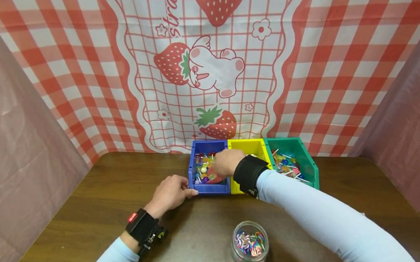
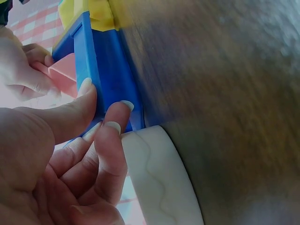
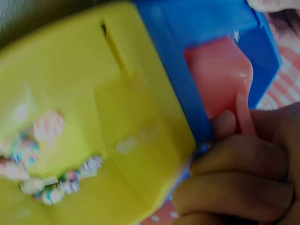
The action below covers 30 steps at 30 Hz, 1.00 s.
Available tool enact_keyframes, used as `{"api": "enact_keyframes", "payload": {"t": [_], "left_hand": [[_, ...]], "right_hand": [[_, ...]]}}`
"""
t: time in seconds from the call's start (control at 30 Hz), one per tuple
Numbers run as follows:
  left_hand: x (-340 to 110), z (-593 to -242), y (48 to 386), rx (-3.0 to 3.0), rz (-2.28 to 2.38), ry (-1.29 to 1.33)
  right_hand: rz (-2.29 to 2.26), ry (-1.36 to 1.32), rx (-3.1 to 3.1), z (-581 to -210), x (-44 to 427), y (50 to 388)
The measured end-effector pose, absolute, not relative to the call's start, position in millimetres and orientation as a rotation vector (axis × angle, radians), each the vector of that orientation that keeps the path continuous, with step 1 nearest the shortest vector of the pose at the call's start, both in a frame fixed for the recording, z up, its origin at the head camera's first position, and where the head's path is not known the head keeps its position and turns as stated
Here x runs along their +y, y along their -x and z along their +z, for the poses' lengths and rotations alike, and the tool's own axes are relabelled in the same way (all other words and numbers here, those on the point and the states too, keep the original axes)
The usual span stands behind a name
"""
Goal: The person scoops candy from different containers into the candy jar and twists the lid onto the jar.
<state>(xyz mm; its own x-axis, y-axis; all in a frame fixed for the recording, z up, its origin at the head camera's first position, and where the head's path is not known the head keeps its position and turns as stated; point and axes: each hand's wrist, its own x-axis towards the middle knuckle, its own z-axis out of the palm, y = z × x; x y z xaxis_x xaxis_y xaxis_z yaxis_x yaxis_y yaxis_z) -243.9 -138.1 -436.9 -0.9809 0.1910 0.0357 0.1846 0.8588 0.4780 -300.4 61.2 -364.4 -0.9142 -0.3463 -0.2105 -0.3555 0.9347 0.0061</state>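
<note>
My right hand grips the handle of a small pink scoop. Its bowl is down inside the blue bin, among small colourful charms shaped like candies. How much lies in the scoop is hard to see. At the bin's front left corner, my left hand pinches the wall, with the thumb on the rim and fingertips against the side. Right of the blue bin stands a yellow bin, partly covered by my right hand and wrist, with some lollipop charms inside.
A green bin holding lollipop charms adjoins the yellow one. Nearer me on the wooden table stands an uncovered glass jar with swirled lollipop charms. Behind the bins hangs a strawberry-print checked cloth. My right forearm crosses above the table's right side.
</note>
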Motion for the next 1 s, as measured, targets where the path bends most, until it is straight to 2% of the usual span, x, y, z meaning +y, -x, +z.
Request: {"api": "enact_keyframes", "payload": {"t": [0.57, 1.0], "left_hand": [[-137.5, -437.5, 242.7, 3.051, 0.738, -0.338], [-135.7, -438.0, 241.9, 3.049, 0.716, -0.316]], "right_hand": [[0.098, 0.666, 3.269, -399.2, 41.4, 289.6], [-0.332, 0.430, 3.041, -385.6, 67.0, 302.6]]}}
